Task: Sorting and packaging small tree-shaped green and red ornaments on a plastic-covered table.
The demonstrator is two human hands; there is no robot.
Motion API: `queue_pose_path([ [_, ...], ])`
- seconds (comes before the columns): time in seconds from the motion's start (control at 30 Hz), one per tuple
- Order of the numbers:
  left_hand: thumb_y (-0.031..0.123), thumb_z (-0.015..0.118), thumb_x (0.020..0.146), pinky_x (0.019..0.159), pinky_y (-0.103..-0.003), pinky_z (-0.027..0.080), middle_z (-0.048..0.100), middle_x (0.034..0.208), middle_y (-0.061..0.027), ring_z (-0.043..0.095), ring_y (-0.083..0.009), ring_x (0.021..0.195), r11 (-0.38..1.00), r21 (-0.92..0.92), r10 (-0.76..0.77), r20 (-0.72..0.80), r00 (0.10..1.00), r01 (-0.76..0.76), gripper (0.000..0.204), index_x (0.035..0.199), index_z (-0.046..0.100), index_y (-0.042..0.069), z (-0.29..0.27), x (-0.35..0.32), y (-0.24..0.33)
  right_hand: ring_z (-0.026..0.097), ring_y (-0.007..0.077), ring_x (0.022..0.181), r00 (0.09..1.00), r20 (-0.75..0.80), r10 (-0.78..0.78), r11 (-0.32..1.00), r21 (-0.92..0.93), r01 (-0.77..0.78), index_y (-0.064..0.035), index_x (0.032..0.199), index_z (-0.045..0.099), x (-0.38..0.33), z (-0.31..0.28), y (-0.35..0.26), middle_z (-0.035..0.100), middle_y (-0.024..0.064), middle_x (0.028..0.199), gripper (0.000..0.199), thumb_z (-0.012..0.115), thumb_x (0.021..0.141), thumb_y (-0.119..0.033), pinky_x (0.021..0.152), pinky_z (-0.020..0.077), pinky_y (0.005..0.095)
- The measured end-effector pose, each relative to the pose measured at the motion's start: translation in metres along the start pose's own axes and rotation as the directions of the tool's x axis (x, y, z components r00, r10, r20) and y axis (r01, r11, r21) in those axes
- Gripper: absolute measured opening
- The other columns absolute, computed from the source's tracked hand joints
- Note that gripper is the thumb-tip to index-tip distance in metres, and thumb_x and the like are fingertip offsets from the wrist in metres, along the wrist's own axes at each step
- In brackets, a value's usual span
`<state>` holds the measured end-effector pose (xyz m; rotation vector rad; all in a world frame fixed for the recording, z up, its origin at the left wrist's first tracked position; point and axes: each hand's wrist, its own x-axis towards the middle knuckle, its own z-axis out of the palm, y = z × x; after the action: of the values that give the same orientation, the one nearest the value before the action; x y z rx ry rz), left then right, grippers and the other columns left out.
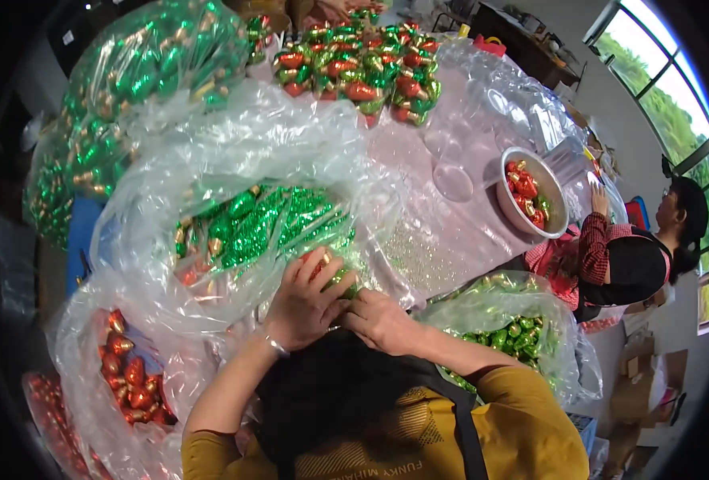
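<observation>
Close to my body, my left hand (310, 298) curls over shiny bulb-shaped ornaments, a red ornament (316, 260) and a light green ornament (345, 282). Its fingers lie over their tops, so how many it covers is hidden. My right hand (380, 320) is closed against the near side of this bunch, its fingertips hidden. Just beyond my hands, an open clear plastic bag (234, 128) holds dark green glittery ornaments (282, 224). Left of me, another bag contains red ornaments (134, 384); at my right, a bag contains light green ornaments (514, 340).
Packed groups of red and green ornaments (362, 68) stand at the table's far side. Clear plastic containers (522, 100) lie at the far right. A white bowl (558, 212) of ornaments sits before a co-worker (610, 256). A full green bag (154, 64) bulges at far left. Glitter (426, 248) speckles the table.
</observation>
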<state>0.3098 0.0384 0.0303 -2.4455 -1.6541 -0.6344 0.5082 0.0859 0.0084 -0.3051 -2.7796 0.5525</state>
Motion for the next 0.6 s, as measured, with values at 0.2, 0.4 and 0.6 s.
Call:
queue_pose_path([
  [0.2,0.019,0.064,0.075,0.100,-0.048,0.030,0.043,0.131,-0.0146,0.035,-0.0344,0.127,0.987,-0.159,-0.004,0.089,0.996,0.019,0.057,0.129,0.047,0.009,-0.025,0.020,0.006,0.053,0.0305,0.082,0.984,-0.172,-0.045,0.998,0.037,0.052,-0.0039,0.096,0.061,-0.008,-0.038,0.020,0.056,0.0114,0.088,0.022,0.064,0.075,-0.011,0.072,0.0441,0.0388],
  [0.4,0.019,0.066,0.075,0.104,-0.050,0.028,0.047,0.129,-0.0182,0.037,-0.0387,0.127,0.961,-0.062,-0.276,-0.180,0.944,0.269,0.048,0.120,0.056,0.004,-0.088,-0.010,-0.013,0.052,0.0316,0.076,0.911,-0.398,0.103,0.990,-0.049,-0.133,-0.0034,0.087,0.058,-0.014,-0.123,0.057,0.052,0.0120,0.073,0.015,0.065,0.074,-0.005,0.067,0.0438,0.0405],
  [0.6,0.006,0.054,0.087,0.100,-0.038,0.036,0.050,0.128,-0.0191,0.044,-0.0325,0.122,0.720,-0.034,-0.652,-0.374,0.659,0.693,0.029,0.114,0.057,-0.004,-0.156,-0.107,-0.055,0.053,0.0325,0.085,0.846,-0.498,0.188,0.879,-0.299,-0.371,-0.0048,0.080,0.054,0.024,-0.121,0.232,0.056,0.0136,0.080,0.016,0.066,0.073,-0.013,0.074,0.0442,0.0413],
])
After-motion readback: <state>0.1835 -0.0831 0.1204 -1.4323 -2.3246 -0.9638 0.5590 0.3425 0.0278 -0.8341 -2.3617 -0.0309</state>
